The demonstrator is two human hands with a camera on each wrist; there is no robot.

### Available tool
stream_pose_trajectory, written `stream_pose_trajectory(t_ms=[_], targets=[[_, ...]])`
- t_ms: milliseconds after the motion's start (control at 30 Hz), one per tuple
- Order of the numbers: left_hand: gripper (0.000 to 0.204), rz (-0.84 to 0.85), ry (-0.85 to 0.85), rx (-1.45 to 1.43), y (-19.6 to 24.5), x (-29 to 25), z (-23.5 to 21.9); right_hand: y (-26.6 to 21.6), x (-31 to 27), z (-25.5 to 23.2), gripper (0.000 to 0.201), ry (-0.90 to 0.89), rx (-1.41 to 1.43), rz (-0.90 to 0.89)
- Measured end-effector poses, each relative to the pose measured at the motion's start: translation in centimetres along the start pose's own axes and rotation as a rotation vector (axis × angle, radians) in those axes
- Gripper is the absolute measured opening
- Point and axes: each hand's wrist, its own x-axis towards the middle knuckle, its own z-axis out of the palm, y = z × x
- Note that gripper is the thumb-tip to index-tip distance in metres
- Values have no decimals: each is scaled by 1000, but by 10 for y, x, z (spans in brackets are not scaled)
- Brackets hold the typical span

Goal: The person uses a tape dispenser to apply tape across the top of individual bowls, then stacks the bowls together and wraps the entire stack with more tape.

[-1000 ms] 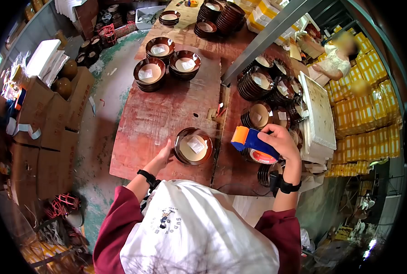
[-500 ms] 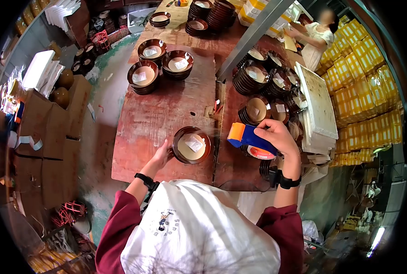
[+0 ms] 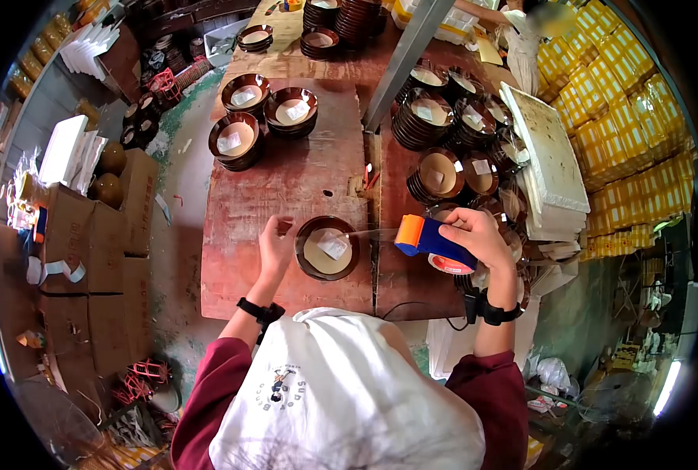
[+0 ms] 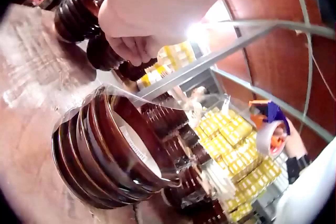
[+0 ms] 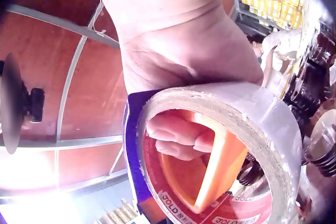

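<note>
"Left hand (image 3: 273, 246)?"
"Raised just beside the bowl stack (image 4: 86, 155), fingers loosely bent — nothing gripped."
"Right hand (image 3: 480, 236)?"
"Curled round the tape dispenser (image 3: 435, 241), right of the stack."
"Inside the top bowl (image 3: 317, 262)?"
"A white slip (image 3: 334, 244) — lying on its pale bottom."

bare tabletop (image 3: 239, 219) ran left of the near stack (image 3: 325, 269) and back to three farther stacks (image 3: 244, 139), leaving the left hand (image 3: 274, 247) a way through. on the right, a clear tape strip (image 3: 376, 232) crossed the gap between near stack and dispenser (image 3: 435, 244). crowded bowls (image 3: 436, 174) stood under and beyond the right hand (image 3: 478, 239), with foam boards (image 3: 549, 157) outside them and a slanting post (image 3: 407, 70) behind.
</note>
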Motion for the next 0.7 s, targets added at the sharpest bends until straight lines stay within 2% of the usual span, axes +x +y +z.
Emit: stream_pose_trajectory(t_ms=[33, 67, 167, 200, 300, 333, 433, 533, 567, 600, 700], targets=[[30, 39, 3, 49, 11, -1, 6, 8, -2, -2, 17, 2, 1, -1], [38, 193, -55, 186, 22, -2, 9, 14, -4, -4, 17, 7, 2, -4], [46, 290, -239, 422, -20, 0, 26, 19, -14, -8, 24, -76, 110, 67], [50, 131, -338, 326, -16, 0, 27, 16, -18, -7, 29, -125, 186, 155], [48, 21, -437, 320, -5, 14, 31, 38, -17, -11, 35, -97, -132, 54], [47, -28, -434, 376, -7, 22, 33, 38, -19, -12, 39, -96, -179, 72], [47, 31, -726, 487, -1, 50, 39, 54, -18, -9, 31, -96, -192, -29], [48, 105, -553, 605, 13, 43, 53, 52, -18, -11, 32, -72, -221, 16], [49, 134, -495, 645, 18, 42, 59, 57, -16, -12, 33, -61, -221, -18], [52, 238, -424, 598, 17, 36, 61, 66, -13, -14, 33, -48, -219, -49], [67, 648, -466, 668, 33, -9, 52, 73, -12, -13, 34, -49, -194, -54]])
